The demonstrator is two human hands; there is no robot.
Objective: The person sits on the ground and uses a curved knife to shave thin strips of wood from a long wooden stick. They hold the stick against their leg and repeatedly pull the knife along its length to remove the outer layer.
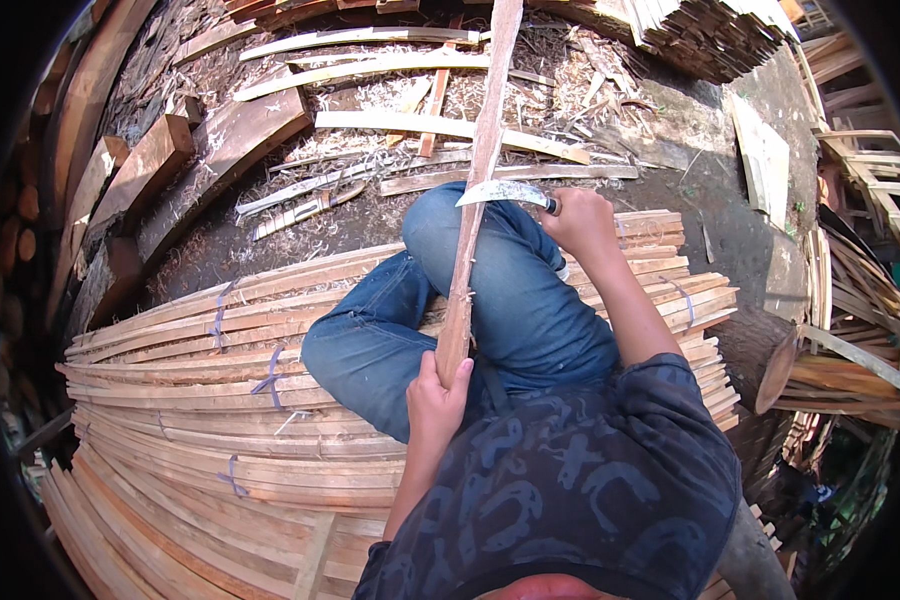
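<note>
My left hand (437, 402) grips the near end of a long wooden slat (468, 245), close to my lap. The slat runs away from me across my raised knee and leaves the view at the top. In my right hand (579, 222) is the dark handle of a curved knife (505, 191). Its pale, worn blade lies across the slat just above the knee, its tip pointing left. Small shavings cling to the slat's edge below the blade. My legs, in blue jeans, are bent and crossed beneath the slat.
Tied bundles of slats (240, 400) lie under and beside me. Loose strips (450, 125) and shavings litter the ground ahead. Thick beams (220, 150) lie at the left, a log (760, 358) at the right, and a large stack of boards (715, 35) at the far right.
</note>
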